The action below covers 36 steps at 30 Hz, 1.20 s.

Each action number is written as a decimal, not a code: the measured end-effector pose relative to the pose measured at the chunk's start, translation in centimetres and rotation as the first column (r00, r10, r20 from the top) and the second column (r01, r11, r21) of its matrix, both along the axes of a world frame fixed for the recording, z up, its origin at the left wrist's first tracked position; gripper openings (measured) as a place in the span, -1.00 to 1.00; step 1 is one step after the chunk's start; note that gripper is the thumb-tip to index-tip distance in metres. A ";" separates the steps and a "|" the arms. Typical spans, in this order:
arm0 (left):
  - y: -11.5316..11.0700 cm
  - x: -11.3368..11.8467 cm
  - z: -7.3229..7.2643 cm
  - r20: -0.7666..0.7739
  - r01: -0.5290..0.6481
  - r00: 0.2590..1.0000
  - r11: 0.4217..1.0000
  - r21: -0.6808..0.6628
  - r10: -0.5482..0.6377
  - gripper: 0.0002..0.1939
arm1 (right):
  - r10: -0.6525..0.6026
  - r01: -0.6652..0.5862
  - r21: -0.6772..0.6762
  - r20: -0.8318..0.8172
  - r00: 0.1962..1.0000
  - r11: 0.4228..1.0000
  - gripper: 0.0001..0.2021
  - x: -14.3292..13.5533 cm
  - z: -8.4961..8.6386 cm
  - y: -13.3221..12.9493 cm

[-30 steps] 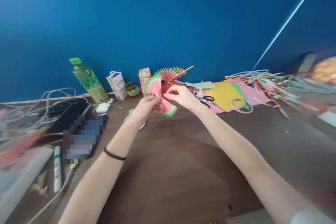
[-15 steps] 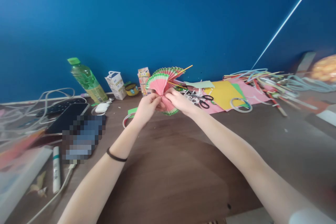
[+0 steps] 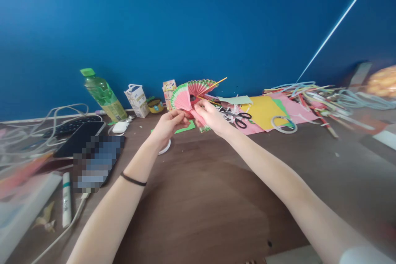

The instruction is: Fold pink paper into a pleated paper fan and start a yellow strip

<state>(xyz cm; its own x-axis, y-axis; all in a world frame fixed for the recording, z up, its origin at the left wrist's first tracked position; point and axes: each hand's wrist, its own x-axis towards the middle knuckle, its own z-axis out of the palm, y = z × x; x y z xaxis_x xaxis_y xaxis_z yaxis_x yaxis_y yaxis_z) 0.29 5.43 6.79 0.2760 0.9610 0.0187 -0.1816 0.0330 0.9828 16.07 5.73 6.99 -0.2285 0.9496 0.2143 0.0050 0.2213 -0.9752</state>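
One right hand [image 3: 213,118] pinching pink fan [image 3: 181,98], left hand [image 3: 167,126] loosely curled

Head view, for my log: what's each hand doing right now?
Left hand: partly curled by the pink pleated paper; grip cannot be told.
Right hand: closed, holding that paper.

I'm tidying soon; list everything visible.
Wall: one, blue, rear
Desk: one, brown, below
Bottle: one, green, left
Cartons: two, white/pinkish, rear
Tub: one, yellow, between cartons
Case: one, white, left
Devices: several, dark, left
Marker: one, white, left
Cables: several, white, left
Fan: count unclear, pink-green, centre
Scissors: one, dark, right
Scraps: several, white, right
Papers: several, mixed, right
Rings: two, whitish, centre/right
Strips: many, mixed, right
Unclear items: several, mixed, edges
Left grip: one, bare, centre
Right grip: one, bare, pinching fan
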 end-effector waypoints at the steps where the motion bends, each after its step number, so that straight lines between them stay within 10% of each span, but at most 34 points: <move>1: 0.1 -0.1 -0.2 0.046 0.026 0.999 0.999 -0.045 -0.024 -0.89 | 0.035 -0.035 0.001 -0.041 0.999 0.999 -0.85 0.0 0.0 0.0; 10: 0.1 -0.7 -0.7 0.231 0.171 0.964 0.972 -0.162 -0.131 -0.86 | 0.321 -0.329 -0.029 -0.157 0.934 0.944 -0.77 0.4 0.6 -0.8; 22: 0.2 -0.7 -1.7 0.193 0.215 0.961 0.974 -0.064 -0.200 -0.85 | 0.368 -0.367 0.027 -0.030 0.930 0.930 -0.72 1.0 0.1 -0.2; 29: 0.1 -2.5 -0.6 -0.203 0.453 0.863 0.886 -0.101 -0.464 -0.83 | 0.461 -0.514 0.119 0.305 0.833 0.849 -0.83 1.3 1.0 -1.3; 36: 1.0 -2.5 -0.9 -0.673 0.387 0.698 0.920 0.066 -0.245 -0.78 | 0.134 -0.470 0.329 0.686 0.715 0.819 -0.94 0.8 -1.1 0.0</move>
<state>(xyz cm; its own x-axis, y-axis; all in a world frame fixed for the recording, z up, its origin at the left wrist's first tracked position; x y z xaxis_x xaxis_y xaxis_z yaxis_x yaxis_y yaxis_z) -2.19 6.40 5.84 0.5761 0.8102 -0.1082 0.4783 -0.2269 0.8484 16.87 5.71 5.93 -0.7208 0.6272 0.2951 0.4043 0.7262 -0.5560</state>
